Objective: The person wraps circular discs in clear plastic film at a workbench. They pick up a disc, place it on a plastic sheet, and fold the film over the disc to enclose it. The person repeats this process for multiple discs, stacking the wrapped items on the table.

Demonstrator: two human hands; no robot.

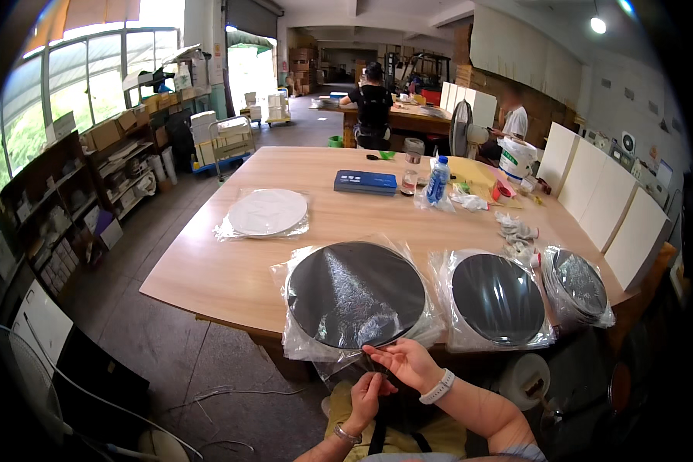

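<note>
A large black round disc (354, 292) lies in a clear plastic bag (296, 339) at the table's near edge. My right hand (404, 363), with a white watch on its wrist, has its fingertips closed at the disc's near rim, where the bag's film lies. Just below it, my left hand (367, 396) is pinched on the bag's loose end, which hangs past the table edge. To the right lie a smaller bagged black disc (497, 296) and a stack of bagged dark discs (579, 285). A bagged white disc (268, 212) rests farther back on the left.
On the wooden table (208, 266) stand a blue box (365, 182), a blue-labelled bottle (437, 179), a glass jar (410, 173) and a white bucket (517, 156). Work gloves (518, 231) lie at the right, near white panels (597, 185). Two people are farther back.
</note>
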